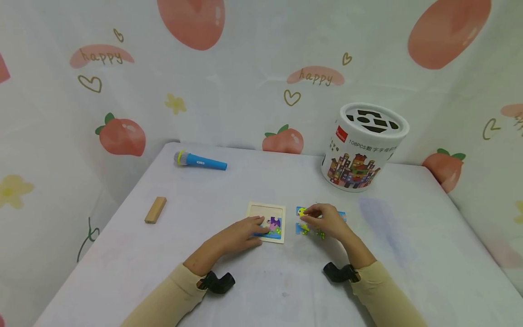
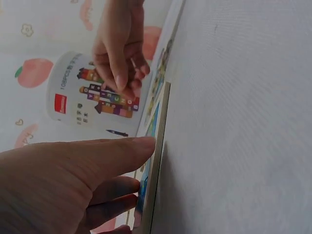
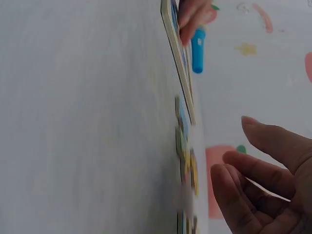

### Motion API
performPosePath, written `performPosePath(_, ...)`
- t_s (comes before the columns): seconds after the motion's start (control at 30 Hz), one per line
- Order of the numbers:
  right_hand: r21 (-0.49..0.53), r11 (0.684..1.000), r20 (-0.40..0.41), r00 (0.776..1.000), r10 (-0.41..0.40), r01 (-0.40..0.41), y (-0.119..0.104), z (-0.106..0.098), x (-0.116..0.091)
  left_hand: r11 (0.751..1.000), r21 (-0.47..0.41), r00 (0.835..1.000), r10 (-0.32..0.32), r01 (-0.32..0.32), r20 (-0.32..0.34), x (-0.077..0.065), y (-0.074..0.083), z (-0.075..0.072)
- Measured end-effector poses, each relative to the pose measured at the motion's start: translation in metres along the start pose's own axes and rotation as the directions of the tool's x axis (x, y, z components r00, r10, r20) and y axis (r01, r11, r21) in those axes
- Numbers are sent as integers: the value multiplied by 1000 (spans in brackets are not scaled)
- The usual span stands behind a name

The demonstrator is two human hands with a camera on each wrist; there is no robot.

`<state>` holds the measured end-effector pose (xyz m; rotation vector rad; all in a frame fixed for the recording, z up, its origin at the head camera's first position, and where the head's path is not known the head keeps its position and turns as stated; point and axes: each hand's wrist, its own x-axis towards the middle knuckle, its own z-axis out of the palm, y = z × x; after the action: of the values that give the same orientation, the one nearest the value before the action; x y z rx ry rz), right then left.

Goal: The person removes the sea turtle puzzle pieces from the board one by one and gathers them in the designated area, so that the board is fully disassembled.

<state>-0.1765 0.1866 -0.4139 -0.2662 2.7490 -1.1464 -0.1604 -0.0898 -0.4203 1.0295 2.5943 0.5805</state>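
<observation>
A square wooden jigsaw tray lies mid-table, its lower part filled with purple, pink and blue pieces and its upper part bare wood. My left hand rests on the tray's left side, fingers extended over the picture. Just right of the tray, loose jigsaw pieces in blue, yellow and green lie in a group. Above them hovers my right hand, partly hiding them. In the right wrist view, thumb and fingers of that right hand are apart, loosely bent, with nothing between them.
At the back right stands a white bucket with shaped holes in its lid. A blue toy microphone lies at the back left, and a wooden block nearer the left edge. A printed cloth hangs behind the table.
</observation>
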Motion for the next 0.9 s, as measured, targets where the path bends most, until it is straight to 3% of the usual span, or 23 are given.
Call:
performPosePath(0.27, 12, 994, 113, 987, -114, 113, -25, 21, 15, 999, 25, 999, -28, 27, 42, 7, 5, 0)
performPosePath(0.4, 7, 991, 142, 981, -133, 134, -34, 28, 21, 999, 32, 998, -30, 28, 53, 8, 8, -1)
performPosePath(0.67, -22, 996, 190, 978, -80, 86, -47, 40, 30, 1000, -1, 998, -18, 18, 56, 6, 7, -1)
performPosePath(0.9, -61, 996, 156, 986, -54, 64, -52, 48, 33, 1000, -6, 998, -4, 5, 65, 2, 8, -1)
